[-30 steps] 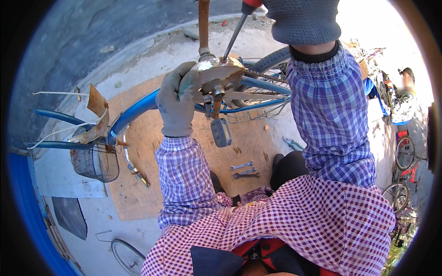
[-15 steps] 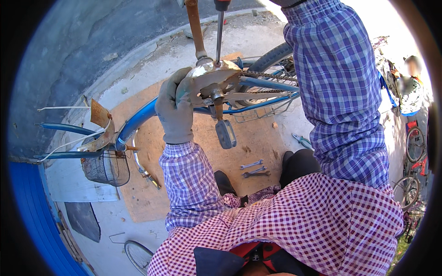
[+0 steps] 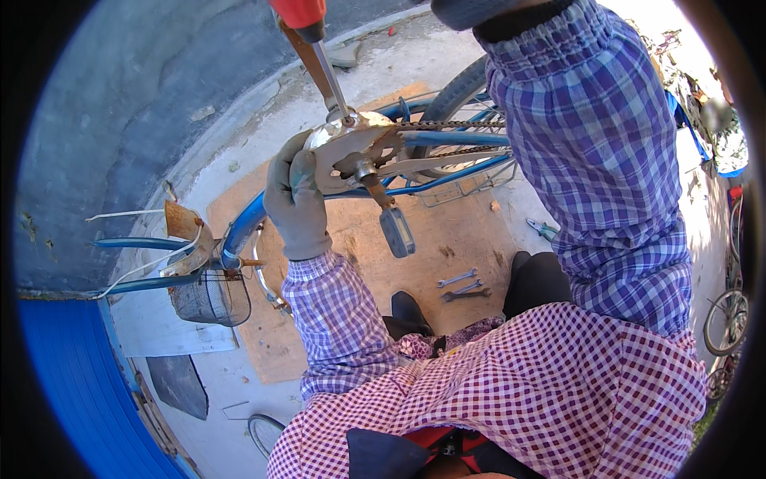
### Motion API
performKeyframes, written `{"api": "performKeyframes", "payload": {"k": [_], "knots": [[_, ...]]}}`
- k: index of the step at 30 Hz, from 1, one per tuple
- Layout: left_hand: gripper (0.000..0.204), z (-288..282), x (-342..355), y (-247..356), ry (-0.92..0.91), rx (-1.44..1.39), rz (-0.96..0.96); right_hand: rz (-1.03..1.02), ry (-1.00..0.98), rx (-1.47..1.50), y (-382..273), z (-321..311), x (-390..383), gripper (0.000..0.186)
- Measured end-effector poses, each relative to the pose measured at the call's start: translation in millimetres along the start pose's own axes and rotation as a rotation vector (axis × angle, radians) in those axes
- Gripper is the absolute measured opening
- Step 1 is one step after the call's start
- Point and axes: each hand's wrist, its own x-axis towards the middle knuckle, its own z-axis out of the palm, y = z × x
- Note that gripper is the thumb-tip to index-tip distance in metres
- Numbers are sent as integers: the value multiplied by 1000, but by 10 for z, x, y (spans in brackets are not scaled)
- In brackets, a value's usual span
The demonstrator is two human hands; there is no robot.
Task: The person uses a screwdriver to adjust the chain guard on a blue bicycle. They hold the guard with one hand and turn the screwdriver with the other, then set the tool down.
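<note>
A blue bicycle frame (image 3: 245, 229) stands in front of me, its rusty crank arm rising and a pedal (image 3: 396, 232) hanging nearer me. My left hand (image 3: 298, 201), in a grey glove, is closed around the edge of the worn metal chain guard (image 3: 339, 146). A screwdriver (image 3: 302, 14) with a red handle slants down, its tip on a screw at the guard's top. My right hand (image 3: 472, 11), in a dark glove, is cut off by the upper edge; its fingers are hidden, and whether it touches the handle's end is out of sight.
Several wrenches (image 3: 464, 286) and pliers (image 3: 543, 230) lie by my feet. The brown board (image 3: 351, 319) lies beneath the bicycle. A wire basket (image 3: 211, 297) sits below the wheelless fork (image 3: 152, 283). The rear wheel (image 3: 455, 92) is beyond the chain. A grey wall (image 3: 120, 96) stands at left.
The screwdriver's handle has swung left and its shaft now leans, the tip staying at the guard. More of my right glove shows. My left hand keeps its hold; the whole view has shifted slightly.
</note>
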Motion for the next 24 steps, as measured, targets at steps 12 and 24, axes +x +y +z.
{"api": "performKeyframes", "payload": {"k": [12, 24], "knots": [[49, -186, 10, -149, -12, 26, 16, 209, -75, 1550, 434, 425, -173, 25], [49, -179, 15, -148, 75, 95, 65, 798, -55, 1472, 34, 198, -58, 41]]}}
